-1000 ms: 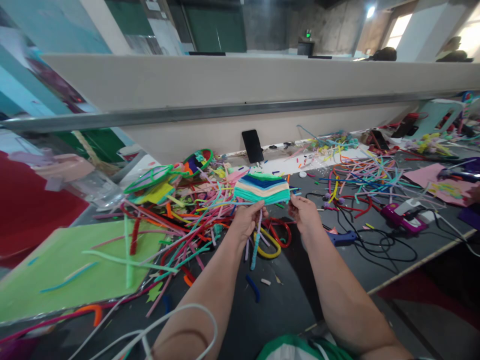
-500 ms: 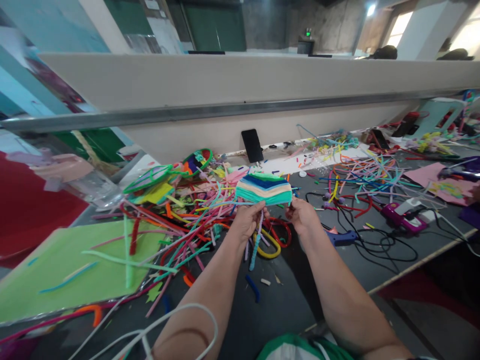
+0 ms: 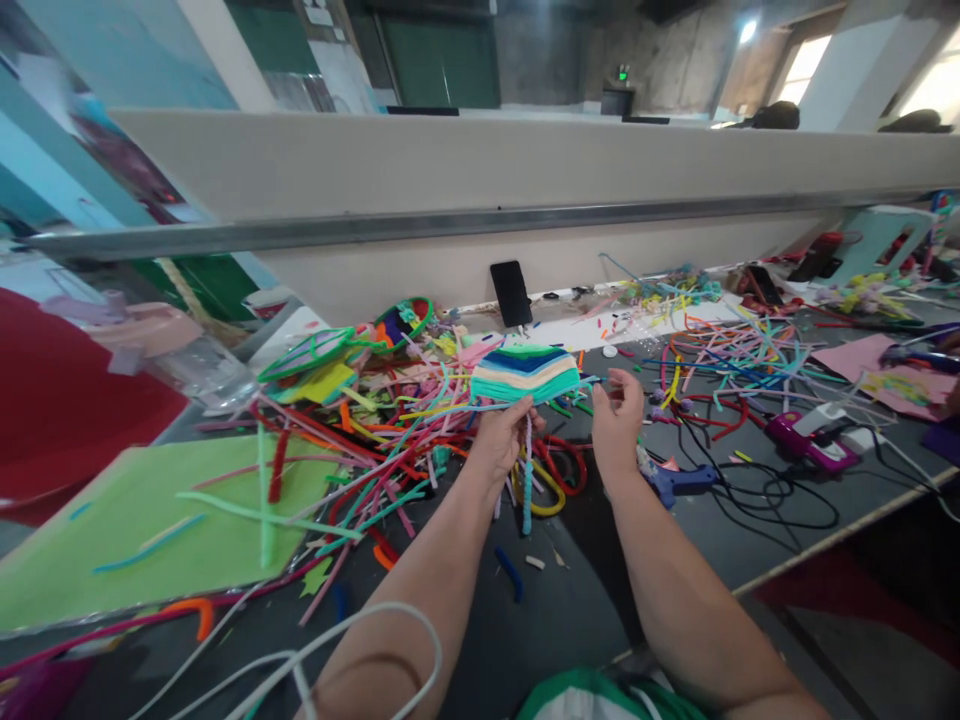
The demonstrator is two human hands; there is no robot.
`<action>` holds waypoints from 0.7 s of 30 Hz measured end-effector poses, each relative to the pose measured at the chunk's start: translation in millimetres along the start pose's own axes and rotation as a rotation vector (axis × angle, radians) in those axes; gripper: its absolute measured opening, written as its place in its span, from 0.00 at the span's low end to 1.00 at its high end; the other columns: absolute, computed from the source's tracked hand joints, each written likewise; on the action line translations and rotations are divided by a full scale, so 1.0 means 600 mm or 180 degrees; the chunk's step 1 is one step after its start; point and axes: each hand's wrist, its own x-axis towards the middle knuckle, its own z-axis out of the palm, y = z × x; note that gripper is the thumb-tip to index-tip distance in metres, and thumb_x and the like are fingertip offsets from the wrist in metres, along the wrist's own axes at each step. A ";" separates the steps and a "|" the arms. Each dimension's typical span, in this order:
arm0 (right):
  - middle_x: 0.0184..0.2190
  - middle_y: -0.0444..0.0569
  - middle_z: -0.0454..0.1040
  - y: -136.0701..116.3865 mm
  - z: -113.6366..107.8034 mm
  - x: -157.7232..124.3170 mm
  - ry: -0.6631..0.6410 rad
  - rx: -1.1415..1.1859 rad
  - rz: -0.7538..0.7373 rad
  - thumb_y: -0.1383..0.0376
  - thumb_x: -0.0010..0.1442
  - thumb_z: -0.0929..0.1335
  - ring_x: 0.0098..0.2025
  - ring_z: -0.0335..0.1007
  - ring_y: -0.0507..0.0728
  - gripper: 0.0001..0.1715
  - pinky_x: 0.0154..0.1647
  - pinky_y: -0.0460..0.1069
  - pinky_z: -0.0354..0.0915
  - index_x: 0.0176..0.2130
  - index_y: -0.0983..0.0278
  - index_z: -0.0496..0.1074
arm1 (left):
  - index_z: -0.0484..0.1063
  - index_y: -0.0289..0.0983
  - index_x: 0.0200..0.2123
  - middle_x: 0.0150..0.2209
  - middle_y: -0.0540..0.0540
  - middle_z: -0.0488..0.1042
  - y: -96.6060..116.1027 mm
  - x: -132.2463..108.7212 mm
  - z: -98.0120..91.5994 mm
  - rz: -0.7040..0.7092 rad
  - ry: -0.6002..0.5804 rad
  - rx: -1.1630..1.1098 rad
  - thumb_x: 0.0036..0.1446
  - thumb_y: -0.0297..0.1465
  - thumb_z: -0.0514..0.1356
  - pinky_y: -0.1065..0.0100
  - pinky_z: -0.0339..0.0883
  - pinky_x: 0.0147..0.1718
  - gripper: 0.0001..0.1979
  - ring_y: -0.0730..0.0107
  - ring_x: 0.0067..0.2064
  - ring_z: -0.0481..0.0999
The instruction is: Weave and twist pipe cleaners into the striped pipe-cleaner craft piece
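My left hand (image 3: 504,440) pinches the lower edge of a striped piece made of pipe cleaners (image 3: 525,376), in green, blue, cream and turquoise. A twisted lilac and turquoise pipe-cleaner stem (image 3: 527,490) hangs down below that hand. Just off the right edge of the piece is my right hand (image 3: 619,425), its fingers bent and apart, with a gap between thumb and forefinger. Thin blue and turquoise pipe-cleaner ends stick out from the piece towards it. Whether a fingertip touches them is hard to make out.
Loose pipe cleaners (image 3: 390,430) heap up on the left beside a green sheet (image 3: 150,530). A phone (image 3: 511,294) leans on the partition. To the right lie a blue glue gun (image 3: 679,482), black cables and a purple power strip (image 3: 806,442). A clear bottle (image 3: 202,370) stands far left.
My right hand has come off the right edge of the striped piece and its fingers have opened, uncovering pipe-cleaner ends there. The left hand keeps its hold. The view has shifted slightly.
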 end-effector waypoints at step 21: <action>0.46 0.53 0.69 -0.005 0.012 -0.021 -0.0155 -0.1119 -0.0112 0.61 0.50 0.69 0.50 0.59 0.64 0.16 0.51 0.58 0.53 0.41 0.61 0.77 | 0.71 0.32 0.27 0.21 0.51 0.72 -0.014 -0.003 0.008 0.0054 -0.0117 -0.0059 0.37 0.33 0.72 0.69 0.72 0.26 0.16 0.73 0.23 0.73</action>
